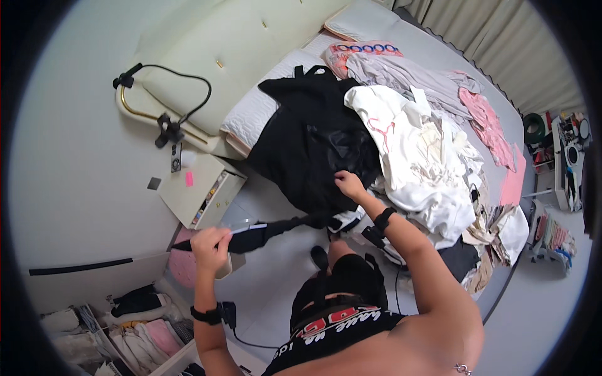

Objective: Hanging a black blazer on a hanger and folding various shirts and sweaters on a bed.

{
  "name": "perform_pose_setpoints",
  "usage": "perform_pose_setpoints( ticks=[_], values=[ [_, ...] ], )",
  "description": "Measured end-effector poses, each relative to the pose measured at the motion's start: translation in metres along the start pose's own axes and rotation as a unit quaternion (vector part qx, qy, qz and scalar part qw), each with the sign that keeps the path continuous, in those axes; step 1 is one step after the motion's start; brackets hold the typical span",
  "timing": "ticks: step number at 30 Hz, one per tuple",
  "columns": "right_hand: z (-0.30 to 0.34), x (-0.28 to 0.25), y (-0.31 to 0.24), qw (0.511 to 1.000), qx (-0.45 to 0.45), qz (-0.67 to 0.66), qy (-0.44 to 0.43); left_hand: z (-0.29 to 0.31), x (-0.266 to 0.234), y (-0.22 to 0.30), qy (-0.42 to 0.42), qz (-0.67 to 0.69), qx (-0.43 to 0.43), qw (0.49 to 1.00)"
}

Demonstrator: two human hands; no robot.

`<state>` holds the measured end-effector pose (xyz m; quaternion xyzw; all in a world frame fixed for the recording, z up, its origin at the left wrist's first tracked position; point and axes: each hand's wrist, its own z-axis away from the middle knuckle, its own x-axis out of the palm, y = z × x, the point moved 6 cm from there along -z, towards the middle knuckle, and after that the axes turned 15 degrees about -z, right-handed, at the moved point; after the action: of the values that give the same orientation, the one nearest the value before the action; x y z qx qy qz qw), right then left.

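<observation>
A large black garment (301,141) lies spread over the near-left part of the bed. My right hand (348,186) is closed, fingertips pinched together at the front of this garment. Between them I cannot make out a separate piece of cloth. Off to the left, my left hand (211,247) is wrapped round a long, narrow strip of black cloth (276,233). The strip stretches over the floor toward the black garment's lower edge; whether the two are joined is hard to see. White clothes (417,169) lie heaped right of my right hand.
A white nightstand (200,188) with a partly open drawer stands by the headboard (213,75). A bracket with a black cable (188,78) is clamped there. An open drawer of folded clothes (147,338) sits lower left. Pink garments (489,128) lie farther along the bed.
</observation>
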<state>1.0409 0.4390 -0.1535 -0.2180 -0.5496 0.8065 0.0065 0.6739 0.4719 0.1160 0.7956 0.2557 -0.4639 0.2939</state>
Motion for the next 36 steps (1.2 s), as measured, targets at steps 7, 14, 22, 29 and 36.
perform_pose_setpoints(
  ticks=[7,14,22,29,36],
  values=[
    [-0.050,-0.050,0.139,0.855,0.451,0.011,0.254,-0.036,0.033,-0.025,-0.029,0.029,-0.053,0.998],
    [-0.076,-0.049,0.254,0.815,0.493,-0.210,0.219,-0.077,0.068,-0.024,-0.116,0.097,-0.120,0.981],
    [-0.122,-0.049,0.286,0.911,0.145,0.380,-0.076,-0.130,0.079,0.002,-0.141,0.091,-0.069,0.983],
    [-0.165,-0.069,0.124,0.894,0.188,-0.355,0.199,-0.165,0.096,0.022,-0.198,0.108,-0.001,0.974],
    [-0.007,-0.160,-0.135,0.950,-0.148,0.200,-0.190,-0.223,0.162,0.083,-0.223,0.311,0.136,0.914]
  ],
)
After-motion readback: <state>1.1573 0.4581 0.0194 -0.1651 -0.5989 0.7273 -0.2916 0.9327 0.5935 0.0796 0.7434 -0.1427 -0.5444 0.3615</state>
